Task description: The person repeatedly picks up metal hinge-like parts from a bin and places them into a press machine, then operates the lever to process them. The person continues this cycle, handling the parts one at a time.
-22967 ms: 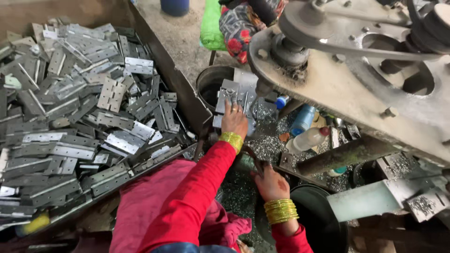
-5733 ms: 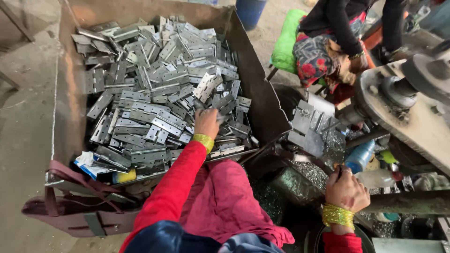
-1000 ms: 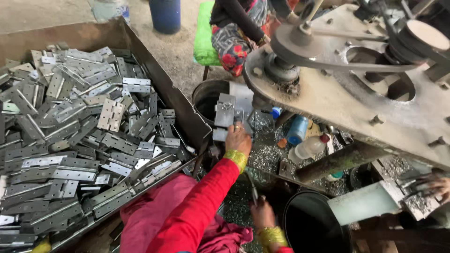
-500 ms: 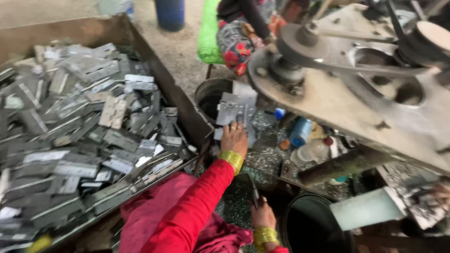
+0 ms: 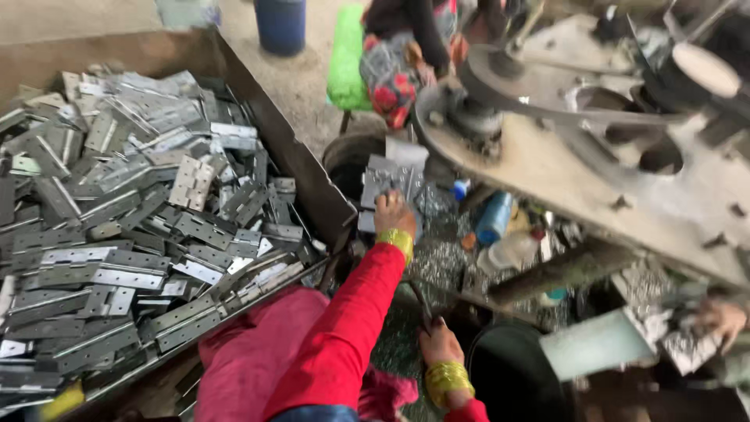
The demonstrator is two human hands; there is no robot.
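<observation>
I am sitting between the big metal bin (image 5: 258, 129), heaped with flat steel hinges (image 5: 117, 219), and the belt-driven machine (image 5: 594, 148) that is reaching over the right of my view. My left hand (image 5: 393, 212) is stretched forward onto the small stack of hinges (image 5: 387, 184) lying beside the dark round tub (image 5: 348, 156); my fingers are curled down over the stack's near edge, touching it, though I cannot tell whether they are really gripping a hinge or only resting there. My right hand (image 5: 439, 342) is sitting low by my knee, closed around a thin dark rod (image 5: 419, 301) pointing up and forward. I am judging the biggest risk to be the machine's belt and pulley (image 5: 500, 74), hanging just above and beyond my left hand: a raised wrist, bangle or sleeve could be catching there. The hinge edges look sharp, and a careless pull could be toppling the stack into the metal scraps (image 5: 437, 258) below. Room is tight: the bin wall is crowding my left arm, bottles (image 5: 500, 234) and a black bucket (image 5: 508, 375) are hemming in the right, and another person's hand (image 5: 723, 319) is working at the far right edge.
</observation>
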